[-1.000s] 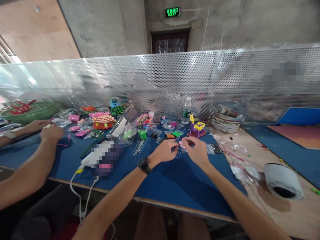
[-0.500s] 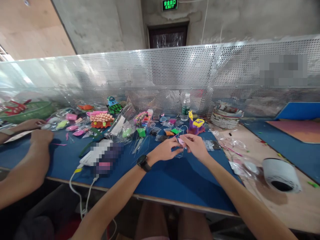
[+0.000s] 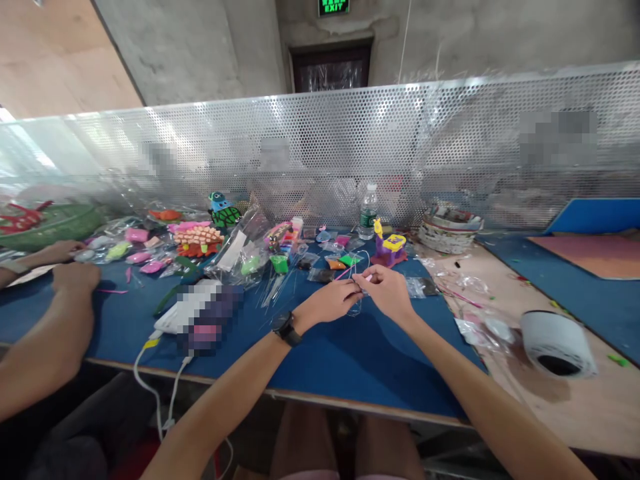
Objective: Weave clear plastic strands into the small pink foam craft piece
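Both my hands meet above the blue table mat [image 3: 380, 373]. My left hand [image 3: 330, 300] is closed, its fingertips pinched on a thin bent wire [image 3: 356, 311] that loops above and below the hands. My right hand [image 3: 389, 292] pinches a small pale pink lump of clay [image 3: 371, 276] against that wire; fingers hide most of it. Just beyond them stands a purple and yellow clay figure [image 3: 393, 249]. Packets of green clay [image 3: 350, 260] and brown-orange clay [image 3: 336, 265] lie close behind my left hand.
Another person's forearm [image 3: 60, 327] rests at the left. A power bank-like white item [image 3: 187, 310] with cables, loose wires [image 3: 274, 290], a water bottle [image 3: 369, 213], a paper-covered basket [image 3: 450, 230] and a white cup on its side [image 3: 557, 343] stand around. A perforated metal screen [image 3: 320, 147] closes the back.
My fingers have drawn closer together over the pale pink lump, which now shows less. The whole view has shifted slightly; the other person's arm stays nearly where it was.
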A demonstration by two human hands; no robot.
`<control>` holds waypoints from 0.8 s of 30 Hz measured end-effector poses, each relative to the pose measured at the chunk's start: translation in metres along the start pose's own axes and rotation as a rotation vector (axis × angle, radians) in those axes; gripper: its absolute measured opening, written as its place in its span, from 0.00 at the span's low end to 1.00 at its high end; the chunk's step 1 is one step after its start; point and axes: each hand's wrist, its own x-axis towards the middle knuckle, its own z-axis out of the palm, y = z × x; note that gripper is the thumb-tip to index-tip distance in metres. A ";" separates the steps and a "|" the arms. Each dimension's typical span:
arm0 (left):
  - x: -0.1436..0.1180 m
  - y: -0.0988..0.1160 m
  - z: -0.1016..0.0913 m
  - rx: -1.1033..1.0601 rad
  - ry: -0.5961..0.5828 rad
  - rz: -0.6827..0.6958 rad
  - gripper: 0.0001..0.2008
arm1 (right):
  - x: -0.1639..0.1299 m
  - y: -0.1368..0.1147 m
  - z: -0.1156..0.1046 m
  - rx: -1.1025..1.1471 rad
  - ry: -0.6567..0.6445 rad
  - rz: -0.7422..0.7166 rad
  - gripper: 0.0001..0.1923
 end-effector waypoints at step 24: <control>0.000 -0.008 0.003 0.161 0.043 -0.086 0.14 | -0.005 -0.005 -0.002 0.133 -0.227 -0.199 0.14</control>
